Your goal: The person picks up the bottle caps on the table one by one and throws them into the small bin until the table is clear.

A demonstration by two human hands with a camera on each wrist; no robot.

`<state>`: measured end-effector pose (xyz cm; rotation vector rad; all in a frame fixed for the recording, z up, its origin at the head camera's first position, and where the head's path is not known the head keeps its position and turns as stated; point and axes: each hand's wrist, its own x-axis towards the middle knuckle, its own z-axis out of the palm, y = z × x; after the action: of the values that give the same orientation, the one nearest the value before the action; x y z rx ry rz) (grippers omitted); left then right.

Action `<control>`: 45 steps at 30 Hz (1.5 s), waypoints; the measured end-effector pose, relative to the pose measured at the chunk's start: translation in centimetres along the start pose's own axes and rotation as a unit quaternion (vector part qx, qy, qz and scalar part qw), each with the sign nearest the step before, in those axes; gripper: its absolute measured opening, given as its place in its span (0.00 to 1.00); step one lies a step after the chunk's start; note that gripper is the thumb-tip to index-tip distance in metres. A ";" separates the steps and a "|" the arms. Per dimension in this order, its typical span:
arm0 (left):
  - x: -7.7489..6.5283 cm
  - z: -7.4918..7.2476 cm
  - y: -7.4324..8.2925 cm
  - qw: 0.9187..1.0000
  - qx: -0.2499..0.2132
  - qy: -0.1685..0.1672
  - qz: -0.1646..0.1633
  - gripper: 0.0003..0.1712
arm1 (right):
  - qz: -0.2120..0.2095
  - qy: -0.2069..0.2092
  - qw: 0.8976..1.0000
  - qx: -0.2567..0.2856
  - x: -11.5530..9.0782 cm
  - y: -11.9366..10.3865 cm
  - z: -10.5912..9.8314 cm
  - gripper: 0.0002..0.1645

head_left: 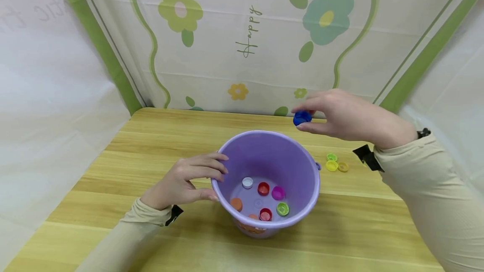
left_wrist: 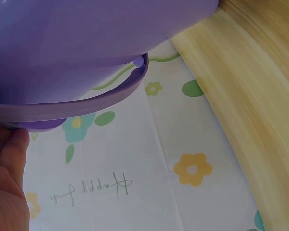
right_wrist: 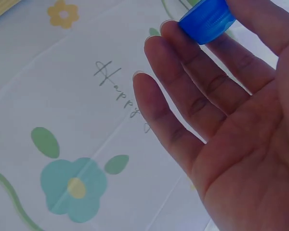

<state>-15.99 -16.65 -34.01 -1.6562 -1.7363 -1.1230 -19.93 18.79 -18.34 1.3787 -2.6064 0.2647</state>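
A blue bottle cap (head_left: 302,118) is pinched between the thumb and fingers of my right hand (head_left: 340,117), raised above the table to the right of the bucket's far rim. In the right wrist view the blue cap (right_wrist: 208,21) sits at the fingertips, the other fingers stretched out below. My left hand (head_left: 181,181) grips the left rim of a purple bucket (head_left: 261,154), fingers over the edge and thumb outside. On the bucket's floor lie several caps, among them a white cap (head_left: 247,182), a magenta cap (head_left: 277,193) and a green cap (head_left: 282,209).
Right of the bucket, on the wooden table (head_left: 151,137), lie a small green cap (head_left: 331,157), a yellow cap (head_left: 331,166) and a golden-yellow ring (head_left: 343,167). The bucket's handle (left_wrist: 86,107) hangs along its side. A flower-printed cloth (head_left: 211,62) stands behind the table.
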 end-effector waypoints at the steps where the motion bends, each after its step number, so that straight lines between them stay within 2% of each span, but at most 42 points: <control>1: 0.0 0.0 0.0 1.000 -0.001 -0.001 -0.001 0.19 | -0.005 0.001 1.000 -0.002 0.1 -0.2 -0.1 0.17; 15: 0.0 -0.2 0.1 1.000 0.002 -0.006 -0.004 0.19 | -0.032 -0.008 0.999 -0.009 1.4 -3.2 -0.4 0.21; 33: 0.0 -0.2 0.0 1.000 -0.004 -0.007 -0.007 0.19 | -0.095 -0.030 0.995 0.007 3.8 -5.6 1.4 0.20; 45: -0.1 -0.2 0.0 1.000 -0.002 -0.003 -0.006 0.19 | -0.100 -0.061 0.993 0.007 4.8 -6.7 1.8 0.23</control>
<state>-16.05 -16.87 -33.95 -1.6562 -1.7506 -1.1286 -17.15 10.80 -18.43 1.6962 -2.5387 0.1737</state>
